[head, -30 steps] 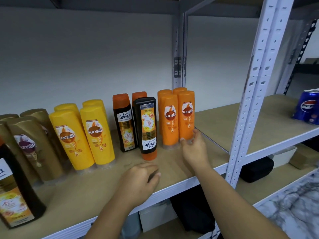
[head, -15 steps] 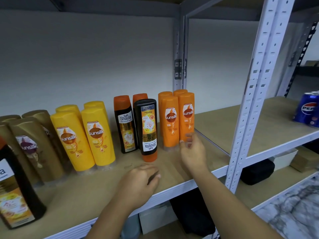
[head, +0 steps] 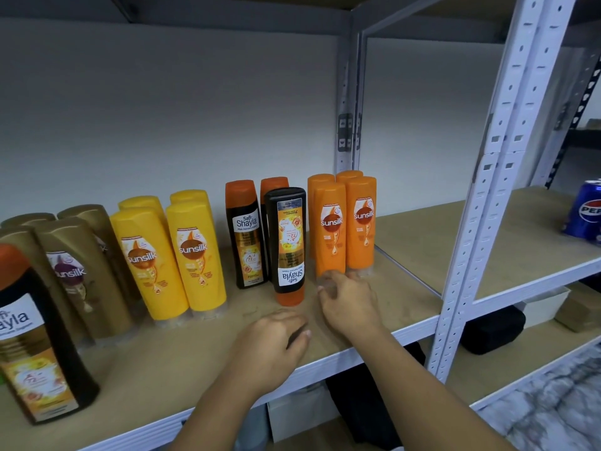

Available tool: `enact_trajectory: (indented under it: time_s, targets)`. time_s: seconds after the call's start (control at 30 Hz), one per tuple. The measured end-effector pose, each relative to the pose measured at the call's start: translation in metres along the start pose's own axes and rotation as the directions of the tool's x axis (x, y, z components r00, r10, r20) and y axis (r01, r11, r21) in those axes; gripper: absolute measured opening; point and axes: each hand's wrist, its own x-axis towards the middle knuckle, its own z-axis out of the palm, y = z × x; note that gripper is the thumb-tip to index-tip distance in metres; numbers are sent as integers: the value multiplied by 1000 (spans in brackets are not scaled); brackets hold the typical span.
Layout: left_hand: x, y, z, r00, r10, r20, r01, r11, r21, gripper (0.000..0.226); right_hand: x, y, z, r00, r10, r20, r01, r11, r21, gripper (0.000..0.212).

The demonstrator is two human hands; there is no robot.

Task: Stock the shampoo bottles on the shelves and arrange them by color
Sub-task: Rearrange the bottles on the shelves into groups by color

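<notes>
Shampoo bottles stand in colour groups on the wooden shelf [head: 406, 288]: gold Sunsilk bottles [head: 78, 271] at the left, then yellow ones [head: 195, 255], black Shayla bottles with orange caps [head: 245, 236], and orange Sunsilk bottles [head: 361, 222] at the right. One black Shayla bottle [head: 289, 242] stands upside down on its orange cap in front of its group. My right hand [head: 349, 302] is at the base of the front left orange bottle [head: 328, 229], fingertips by its clear cap, holding nothing. My left hand [head: 273, 343] rests on the shelf board with loosely curled fingers.
A large Shayla bottle [head: 32, 346] stands near the front edge at far left. A white perforated post [head: 481, 190] divides this bay from the right one, where Pepsi cans [head: 585, 213] sit. Below are a black bag [head: 491, 330] and boxes.
My right hand has slid left and a little back, from the base of the right orange bottle to the base of the front left one. My left hand has stayed put.
</notes>
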Motion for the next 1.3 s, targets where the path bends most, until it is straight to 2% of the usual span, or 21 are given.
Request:
enact_trajectory:
  time_s: [0.43,0.57,0.73,0.9,1.17,1.3]
  targets:
    - [-3,2,-3,1000,-27,13,27,1000,-9,37,-3,-2,-1,1000,3,20,-2,1000,-24,37]
    - [-11,0,-8,998,-68,13,68,998,12,39,-14,-11,-1,997,-15,71,16,1000,-15,38]
    - [-30,-7,-14,995,-97,10,97,995,29,38,-40,-28,7,977,-122,177,129,991,-25,19]
    - [-53,-16,-31,988,-155,12,154,987,39,38,-62,-49,14,943,-253,218,266,963,-35,20]
    - [-99,-36,-65,965,-260,-32,262,961,93,45,-86,-83,30,836,-420,353,465,884,-52,36]
    - [-123,-47,-80,953,-298,-52,302,945,123,34,-99,-111,39,783,-474,402,535,843,-48,45]
